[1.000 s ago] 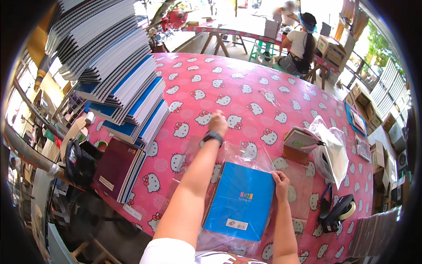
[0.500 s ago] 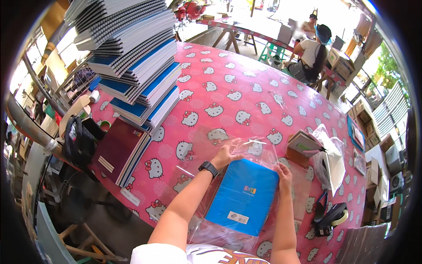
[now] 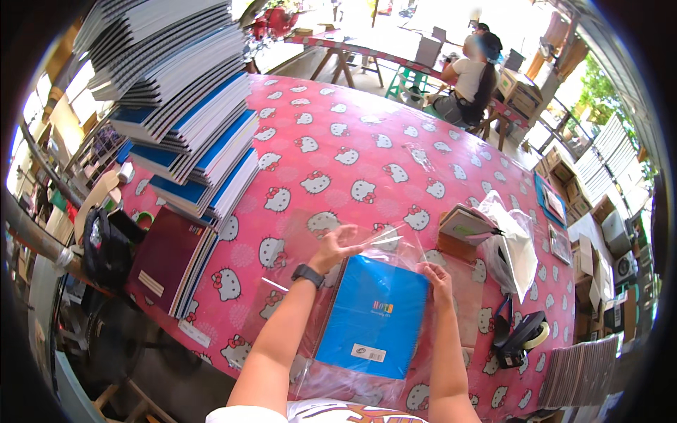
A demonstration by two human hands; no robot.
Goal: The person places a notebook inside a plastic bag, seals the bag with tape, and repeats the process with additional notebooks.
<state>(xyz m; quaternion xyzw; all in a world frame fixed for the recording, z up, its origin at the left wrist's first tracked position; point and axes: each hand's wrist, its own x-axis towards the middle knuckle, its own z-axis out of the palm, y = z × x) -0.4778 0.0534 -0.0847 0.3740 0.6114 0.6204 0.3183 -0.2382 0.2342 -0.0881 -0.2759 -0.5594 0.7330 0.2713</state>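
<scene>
A blue spiral notebook [image 3: 372, 317] with a white label lies inside a clear plastic bag [image 3: 321, 384] on the table in front of me. My left hand [image 3: 334, 248] is at the bag's far left, just beyond the notebook's upper left corner, its fingers stretched out and its thumb apart. At the notebook's upper right corner, my right hand [image 3: 437, 278] pinches the edge of the bag between thumb and fingers. The bag's loose far end sticks up between both hands, shiny and creased.
A tall stack of spiral notebooks [image 3: 204, 134] rises at the left, beside maroon notebooks [image 3: 166, 261]. To the right are a small upright booklet holder [image 3: 462, 233], a white plastic bag [image 3: 515, 254] and a tape dispenser [image 3: 522, 338]. Someone in white [image 3: 465, 84] sits at the far table.
My view has shifted slightly, moving the scene leftward. My left hand has drawn back a little from the notebook's top corner. My right hand keeps its pinch on the bag's edge.
</scene>
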